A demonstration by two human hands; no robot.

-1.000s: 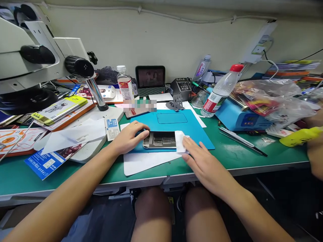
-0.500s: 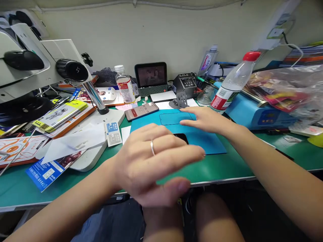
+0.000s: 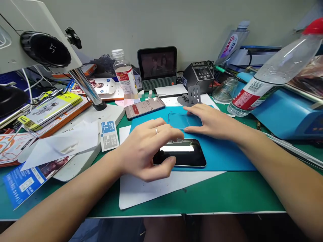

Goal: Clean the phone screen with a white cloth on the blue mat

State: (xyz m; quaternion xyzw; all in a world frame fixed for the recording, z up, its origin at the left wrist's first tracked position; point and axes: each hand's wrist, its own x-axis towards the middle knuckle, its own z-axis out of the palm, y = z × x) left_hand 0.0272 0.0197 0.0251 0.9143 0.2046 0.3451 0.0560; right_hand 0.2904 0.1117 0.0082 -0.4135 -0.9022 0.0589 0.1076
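Note:
A black phone (image 3: 194, 158) with a bright reflection across its screen lies on a blue mat (image 3: 222, 151). My left hand (image 3: 148, 148), a ring on one finger, is over the phone's left end. Its thumb and index finger are apart, with nothing seen between them. Behind the phone lies a clear sheet with a dark outline, like a screen protector (image 3: 178, 118). My right hand (image 3: 209, 121) spans its right end, thumb at the near edge and fingers at the far edge, spread open. Whether the fingertips touch the sheet, I cannot tell.
Another phone (image 3: 145, 107) showing a timer lies behind the mat. A microscope stand (image 3: 88, 87) and booklets (image 3: 50, 107) fill the left. At the right are a red-capped bottle (image 3: 267, 77), a glass jar (image 3: 225, 90) and a blue device (image 3: 277, 114). A small display (image 3: 157, 64) stands behind.
The view has tilted and come closer to the mat. My left hand has lowered away from the camera toward the black phone, showing more of it. My right hand stays by the clear sheet.

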